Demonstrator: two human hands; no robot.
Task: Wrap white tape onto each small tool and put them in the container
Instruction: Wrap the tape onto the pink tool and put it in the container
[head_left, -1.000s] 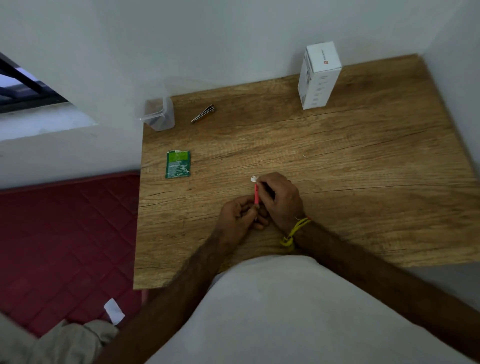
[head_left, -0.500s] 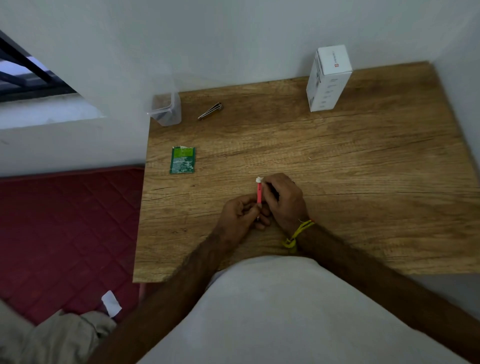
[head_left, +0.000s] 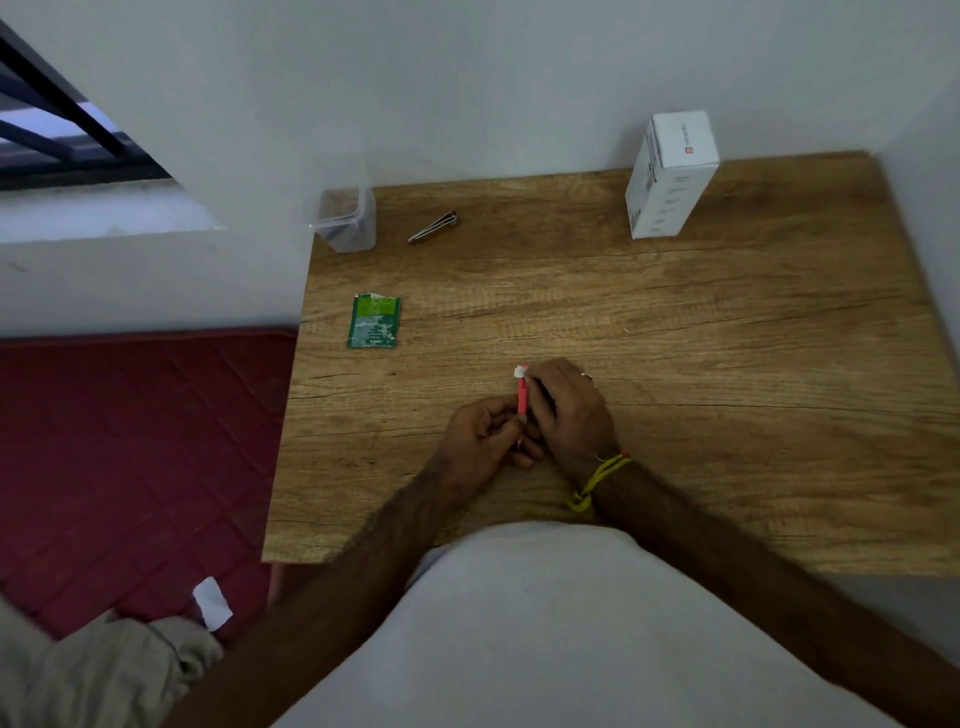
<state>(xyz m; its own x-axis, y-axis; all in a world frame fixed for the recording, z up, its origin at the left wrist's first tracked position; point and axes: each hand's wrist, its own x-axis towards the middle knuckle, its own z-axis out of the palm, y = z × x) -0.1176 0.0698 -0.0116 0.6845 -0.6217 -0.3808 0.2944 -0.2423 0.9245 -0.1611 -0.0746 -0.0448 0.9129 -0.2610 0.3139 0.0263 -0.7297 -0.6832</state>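
on table (head_left: 727, 364), two hands, one red tool (head_left: 522, 399)

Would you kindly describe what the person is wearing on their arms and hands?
Both forearms are bare, with no sleeves in view. The right wrist carries a yellow thread band with an orange bit, and a ring sits on a finger of the right hand. The left hand shows nothing worn.

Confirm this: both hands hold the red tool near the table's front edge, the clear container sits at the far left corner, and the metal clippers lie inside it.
Wrong on the clippers. In the head view the metal clippers lie on the table beside the clear container, not inside it. The rest stands: the left hand and right hand hold the red tool.
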